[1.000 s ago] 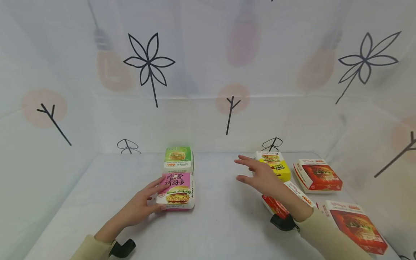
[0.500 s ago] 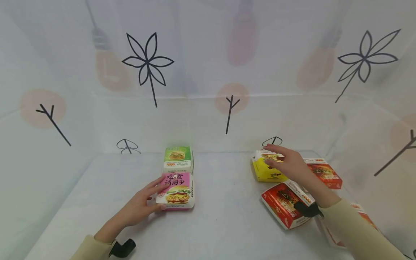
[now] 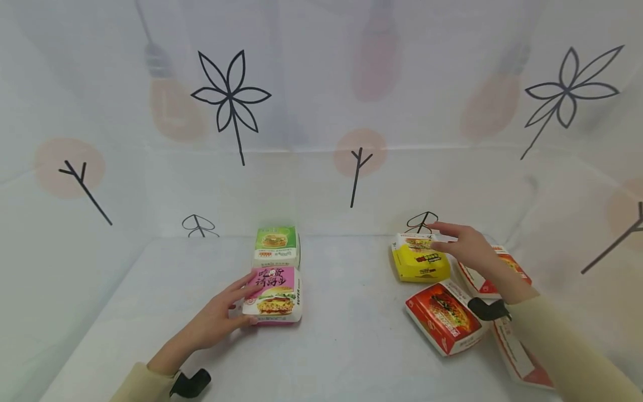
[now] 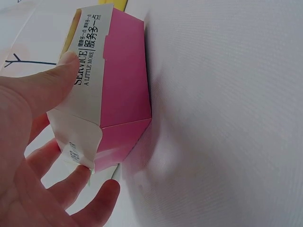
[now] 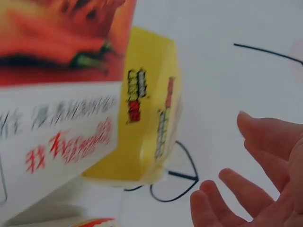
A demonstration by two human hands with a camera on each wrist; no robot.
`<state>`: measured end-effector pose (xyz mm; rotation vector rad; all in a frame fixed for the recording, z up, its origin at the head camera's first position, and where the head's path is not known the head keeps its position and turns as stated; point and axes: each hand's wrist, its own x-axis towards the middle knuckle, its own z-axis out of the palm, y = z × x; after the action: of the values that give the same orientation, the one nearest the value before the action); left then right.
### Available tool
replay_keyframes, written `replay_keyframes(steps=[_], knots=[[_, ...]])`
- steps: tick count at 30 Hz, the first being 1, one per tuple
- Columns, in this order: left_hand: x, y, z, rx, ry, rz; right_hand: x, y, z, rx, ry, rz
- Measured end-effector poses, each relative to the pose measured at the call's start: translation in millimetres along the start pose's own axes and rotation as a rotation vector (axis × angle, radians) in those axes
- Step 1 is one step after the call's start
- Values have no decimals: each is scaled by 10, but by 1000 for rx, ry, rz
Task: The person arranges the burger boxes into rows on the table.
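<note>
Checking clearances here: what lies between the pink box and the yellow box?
Only bare white tabletop lies between the pink box and the yellow box, as the head view shows.

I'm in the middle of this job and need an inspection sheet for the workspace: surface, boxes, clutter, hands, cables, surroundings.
Surface: white tabletop, finely textured in the left wrist view.
Job's things: pink box directly in front of the green box; yellow box and three red boxes at right, two of the red ones partly hidden by the right arm.
Clutter: nothing seen beyond the boxes.
Left hand: thumb and fingers touch the pink box.
Right hand: holds nothing, near the yellow box.
Cables: nothing seen.
Surroundings: pale backdrop printed with leaves, twigs and bulbs.
</note>
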<state>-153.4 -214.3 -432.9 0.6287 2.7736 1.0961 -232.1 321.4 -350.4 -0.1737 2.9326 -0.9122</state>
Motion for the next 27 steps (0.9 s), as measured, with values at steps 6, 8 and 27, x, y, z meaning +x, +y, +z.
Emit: replay_keyframes(steps=[6,8,27], knots=[[1,-6,9,-1,3,-12,34,120,-23,15,-91,63],[1,-6,13,-5,4,-19,37,148,-13,19,-117,74],[2,0,-10,-17,-13,-9,186,289,100,23,-227,78]])
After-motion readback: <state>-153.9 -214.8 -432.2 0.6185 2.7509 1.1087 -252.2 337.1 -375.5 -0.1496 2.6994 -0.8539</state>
